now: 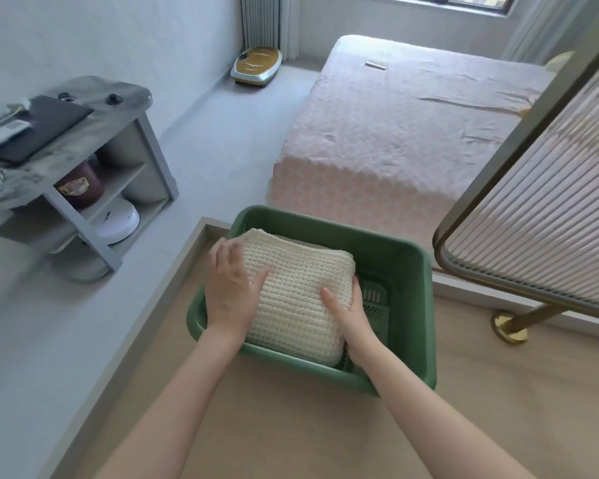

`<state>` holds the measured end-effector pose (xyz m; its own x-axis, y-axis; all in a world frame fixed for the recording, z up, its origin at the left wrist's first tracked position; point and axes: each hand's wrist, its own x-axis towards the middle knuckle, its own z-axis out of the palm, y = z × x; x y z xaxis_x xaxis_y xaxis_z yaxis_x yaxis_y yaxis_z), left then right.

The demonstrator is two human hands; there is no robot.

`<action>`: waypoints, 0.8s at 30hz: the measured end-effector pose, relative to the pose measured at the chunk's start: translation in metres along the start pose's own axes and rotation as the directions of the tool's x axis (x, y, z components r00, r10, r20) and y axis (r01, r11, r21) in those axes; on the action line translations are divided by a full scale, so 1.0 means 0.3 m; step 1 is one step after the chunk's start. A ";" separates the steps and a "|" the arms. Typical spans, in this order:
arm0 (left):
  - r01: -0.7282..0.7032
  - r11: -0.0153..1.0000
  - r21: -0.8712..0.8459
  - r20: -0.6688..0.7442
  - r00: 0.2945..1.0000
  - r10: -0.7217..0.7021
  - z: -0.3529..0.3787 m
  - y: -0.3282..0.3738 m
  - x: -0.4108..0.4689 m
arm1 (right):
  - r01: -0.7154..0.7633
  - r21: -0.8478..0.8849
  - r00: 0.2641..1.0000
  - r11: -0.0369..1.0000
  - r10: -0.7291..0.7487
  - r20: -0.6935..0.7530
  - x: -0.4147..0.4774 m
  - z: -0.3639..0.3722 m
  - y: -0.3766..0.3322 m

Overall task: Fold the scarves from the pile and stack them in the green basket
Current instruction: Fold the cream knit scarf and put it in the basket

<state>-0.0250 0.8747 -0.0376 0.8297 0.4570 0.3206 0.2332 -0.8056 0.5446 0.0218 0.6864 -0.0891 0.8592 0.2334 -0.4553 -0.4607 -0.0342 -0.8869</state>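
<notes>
A folded cream knitted scarf (pixel 298 288) lies inside the green basket (pixel 405 257), filling its left part. My left hand (pixel 229 288) rests flat on the scarf's left edge, fingers over the top. At the scarf's right edge my right hand (pixel 350 312) grips it, thumb on top and fingers tucked down the side. The basket's slotted floor shows to the right of the scarf. No pile of other scarves is in view.
The basket stands on a pale wooden platform (pixel 291 426) near its far edge. A ribbed screen on a brass stand (pixel 509 323) is at the right. Beyond lie a pink-covered bed (pixel 412 133) and a grey shelf unit (pixel 83 150) at the left.
</notes>
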 end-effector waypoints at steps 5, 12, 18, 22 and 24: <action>0.090 0.964 0.250 0.283 0.945 -0.161 -0.007 -0.074 0.013 | -0.067 0.002 0.996 0.998 0.067 0.057 -0.002 -0.017 0.021; 0.155 0.970 0.189 0.241 0.950 -0.198 0.007 -0.097 -0.007 | -0.034 0.073 0.999 0.997 0.032 0.024 0.002 0.047 0.031; 0.130 0.971 0.203 0.257 0.949 -0.181 0.020 -0.099 -0.009 | -0.110 -0.315 0.990 0.943 0.077 -0.114 -0.032 0.045 -0.041; -0.047 0.983 0.176 0.248 0.969 0.002 0.026 -0.119 -0.033 | 0.172 -0.535 0.978 0.827 -0.208 -0.007 -0.070 0.057 -0.065; -0.138 0.961 0.240 0.351 0.935 0.046 0.034 -0.132 -0.047 | 0.175 -0.614 0.983 0.769 -0.171 0.067 -0.069 0.074 -0.041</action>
<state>-0.0408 0.8962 -0.0716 0.9649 0.2574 0.0529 0.2313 -0.9275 0.2936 0.0047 0.7037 -0.0671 0.9085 0.3001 -0.2910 -0.0672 -0.5823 -0.8102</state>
